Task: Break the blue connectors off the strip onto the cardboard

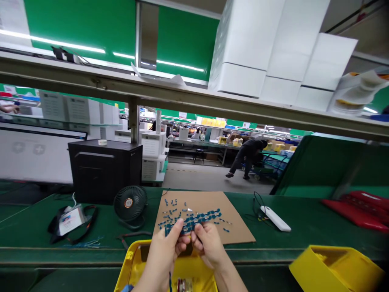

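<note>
Both of my hands grip a blue-green strip of joined circuit boards (209,216), tilted slightly up to the right. My left hand (170,243) pinches its left part between thumb and fingers. Close beside it, my right hand (206,243) pinches the strip nearer its middle, thumb on top. Below the strip lies a brown cardboard sheet (240,231) strewn with several small blue-green board scraps (170,211). Under my forearms stands a yellow bin (133,253) with a small metallic item (184,284) in it, partly hidden.
On the green bench are a black fan (130,202), pliers (133,234), a badge with lanyard (71,221), a white power strip-like device (276,219) and a black computer case (105,170). Another yellow bin (334,267) sits front right. A shelf with white boxes (243,79) crosses overhead. A person (247,156) bends beyond.
</note>
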Motion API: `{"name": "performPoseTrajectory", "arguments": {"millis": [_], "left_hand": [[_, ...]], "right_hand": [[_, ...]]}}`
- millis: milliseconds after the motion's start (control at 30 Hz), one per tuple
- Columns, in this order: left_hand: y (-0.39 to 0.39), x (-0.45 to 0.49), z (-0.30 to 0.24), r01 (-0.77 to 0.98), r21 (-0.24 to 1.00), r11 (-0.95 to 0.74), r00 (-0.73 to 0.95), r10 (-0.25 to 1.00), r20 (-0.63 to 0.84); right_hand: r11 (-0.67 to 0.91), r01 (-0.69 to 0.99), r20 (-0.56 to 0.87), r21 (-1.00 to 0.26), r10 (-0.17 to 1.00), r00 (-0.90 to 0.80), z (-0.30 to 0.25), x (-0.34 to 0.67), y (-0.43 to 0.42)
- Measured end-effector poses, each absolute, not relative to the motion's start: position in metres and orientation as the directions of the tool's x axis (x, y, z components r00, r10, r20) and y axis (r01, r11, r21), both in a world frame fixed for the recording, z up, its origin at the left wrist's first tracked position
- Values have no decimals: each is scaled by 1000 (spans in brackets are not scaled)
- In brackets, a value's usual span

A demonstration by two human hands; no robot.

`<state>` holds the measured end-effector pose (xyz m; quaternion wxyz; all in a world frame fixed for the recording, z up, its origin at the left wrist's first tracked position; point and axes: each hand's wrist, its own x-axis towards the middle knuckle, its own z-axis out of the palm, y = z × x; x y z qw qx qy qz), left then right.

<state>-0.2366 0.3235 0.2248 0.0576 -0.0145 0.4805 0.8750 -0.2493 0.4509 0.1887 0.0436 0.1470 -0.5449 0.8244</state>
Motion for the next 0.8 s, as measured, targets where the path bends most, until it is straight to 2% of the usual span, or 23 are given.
{"name": "performPoseTrajectory", "arguments": {"millis": [100, 167, 267, 333, 433, 567, 667, 800], "left_hand": [[321, -234, 230, -175, 785, -595, -984, 114, -134], [318, -237, 230, -168, 757, -631, -985, 80, -153], [314, -242, 228, -136, 743, -656, -987, 23, -160], [314, -245, 227, -128, 742, -658, -985, -6, -175], [317, -246, 227, -142, 749, -647, -977, -28, -209], [321, -246, 225, -145, 762, -631, -979, -22, -204], [324, -245, 226, -140, 778, -613, -977, -45, -211], [326, -246, 227, -160, 789, -593, -972, -44, -230]], "right_hand": [[-449, -252, 316, -857, -72, -946, 189, -247, 455], [-437, -277, 303, -856, 11, -953, 191, -254, 470], [-218, -344, 296, -913, 223, -929, 189, -279, 513], [7, -318, 308, -948, 281, -909, 179, -300, 547], [236, -175, 227, -956, 217, -949, 151, -326, 582], [490, -74, 112, -868, 49, -992, 111, -343, 585], [580, -57, 61, -812, -12, -998, 97, -348, 574], [621, -40, 10, -783, -51, -999, 100, -353, 576]]}}
